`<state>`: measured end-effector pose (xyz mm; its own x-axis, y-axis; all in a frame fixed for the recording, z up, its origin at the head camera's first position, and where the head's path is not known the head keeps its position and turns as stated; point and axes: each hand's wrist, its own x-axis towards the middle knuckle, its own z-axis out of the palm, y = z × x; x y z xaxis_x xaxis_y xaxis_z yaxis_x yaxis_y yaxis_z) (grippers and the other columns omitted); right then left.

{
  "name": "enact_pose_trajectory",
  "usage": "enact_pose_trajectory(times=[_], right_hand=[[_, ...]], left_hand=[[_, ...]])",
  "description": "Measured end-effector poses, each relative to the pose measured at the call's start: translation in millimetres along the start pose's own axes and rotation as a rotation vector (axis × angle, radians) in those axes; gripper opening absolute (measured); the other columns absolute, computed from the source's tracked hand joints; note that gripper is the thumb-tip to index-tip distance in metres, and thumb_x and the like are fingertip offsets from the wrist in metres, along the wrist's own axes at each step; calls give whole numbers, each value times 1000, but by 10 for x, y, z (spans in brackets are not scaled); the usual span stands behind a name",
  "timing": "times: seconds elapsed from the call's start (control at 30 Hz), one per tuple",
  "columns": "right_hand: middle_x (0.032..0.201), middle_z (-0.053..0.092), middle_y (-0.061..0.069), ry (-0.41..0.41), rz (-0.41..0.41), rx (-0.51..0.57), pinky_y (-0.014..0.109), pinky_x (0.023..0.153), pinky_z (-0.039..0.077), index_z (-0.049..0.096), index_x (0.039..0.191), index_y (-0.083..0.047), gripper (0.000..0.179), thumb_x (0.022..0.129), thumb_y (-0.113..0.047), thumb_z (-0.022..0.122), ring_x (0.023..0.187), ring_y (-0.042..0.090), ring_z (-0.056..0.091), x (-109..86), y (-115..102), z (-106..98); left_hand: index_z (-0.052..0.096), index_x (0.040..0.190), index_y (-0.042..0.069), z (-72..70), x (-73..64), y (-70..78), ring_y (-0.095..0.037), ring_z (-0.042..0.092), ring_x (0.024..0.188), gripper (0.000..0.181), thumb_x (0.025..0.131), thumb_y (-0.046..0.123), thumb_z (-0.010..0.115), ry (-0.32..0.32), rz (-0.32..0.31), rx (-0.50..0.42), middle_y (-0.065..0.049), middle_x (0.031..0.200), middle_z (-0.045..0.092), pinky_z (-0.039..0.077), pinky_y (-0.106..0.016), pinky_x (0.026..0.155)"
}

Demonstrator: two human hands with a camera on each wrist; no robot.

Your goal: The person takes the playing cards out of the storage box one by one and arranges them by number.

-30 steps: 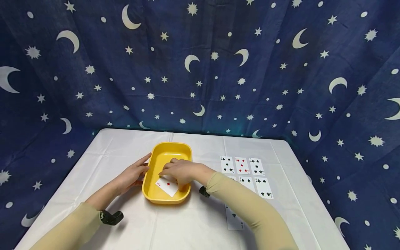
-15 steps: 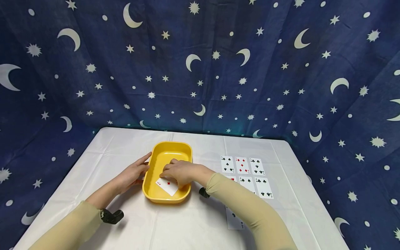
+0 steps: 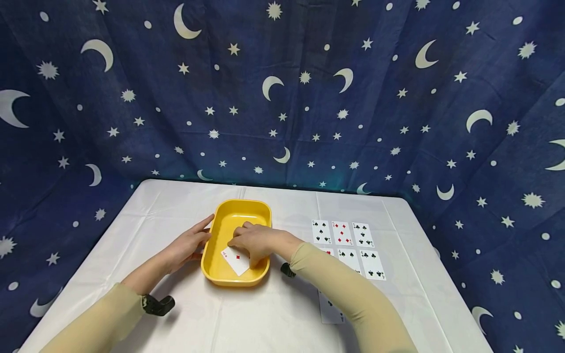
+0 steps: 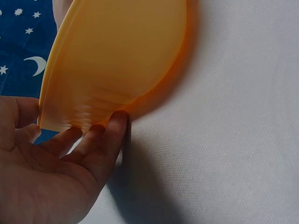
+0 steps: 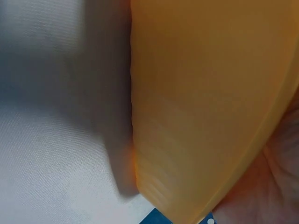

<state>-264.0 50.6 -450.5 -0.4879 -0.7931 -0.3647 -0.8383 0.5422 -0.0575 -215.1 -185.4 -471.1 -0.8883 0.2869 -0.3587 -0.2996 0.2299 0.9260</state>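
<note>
A yellow tray (image 3: 207, 274) stands on the white table. Inside it lies an ace of diamonds playing card (image 3: 233, 262), face up and partly covered by my right hand (image 3: 256, 241). The right fingertips curl at the card's upper edge and the thumb is at its right side, gripping it near the tray floor. My left hand (image 3: 191, 247) is at the tray's left side, its fingertips (image 4: 119, 120) touching the outer wall just under the rim. In the right wrist view the tray wall (image 5: 201, 102) hides the right fingers and the card.
Face-up cards lie in rows to the right: a five of spades (image 3: 321, 232), five of diamonds (image 3: 342, 233) and five of clubs (image 3: 363, 235), with fours (image 3: 372, 265) below. The right sleeve (image 3: 348, 289) covers part of a nearer card (image 3: 330, 311). A star-patterned curtain (image 3: 282, 98) hangs behind.
The ace of diamonds has turned slightly and shifted a little up and right with my right fingers. My left hand and the tray stay nearly in place.
</note>
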Motion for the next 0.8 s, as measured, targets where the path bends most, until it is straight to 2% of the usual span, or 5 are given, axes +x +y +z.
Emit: enact_pose_trajectory(times=[0.4,0.6,0.8], right_hand=[[124,49,-7,17,34,73,23,91,40,56,147,-33,81,73,-31,91,110,13,39,-21,15,1],[125,48,-8,58,53,125,24,93,41,56,145,-35,81,72,-36,92,113,12,39,-65,29,-31],[137,48,-5,118,76,164,27,97,44,55,146,-37,82,72,-38,91,119,13,40,-220,83,-165]], left_hand=[[10,166,30,-11,34,-19,-39,49,135,65,109,24,40,10,-7,5,-23,166,20,53,-47,98],[10,166,31,-15,28,-26,-39,48,136,65,109,24,40,8,-5,6,-23,166,19,53,-46,98],[8,166,30,-10,16,-12,-39,48,135,66,109,23,39,-3,-2,5,-24,166,19,53,-47,98]])
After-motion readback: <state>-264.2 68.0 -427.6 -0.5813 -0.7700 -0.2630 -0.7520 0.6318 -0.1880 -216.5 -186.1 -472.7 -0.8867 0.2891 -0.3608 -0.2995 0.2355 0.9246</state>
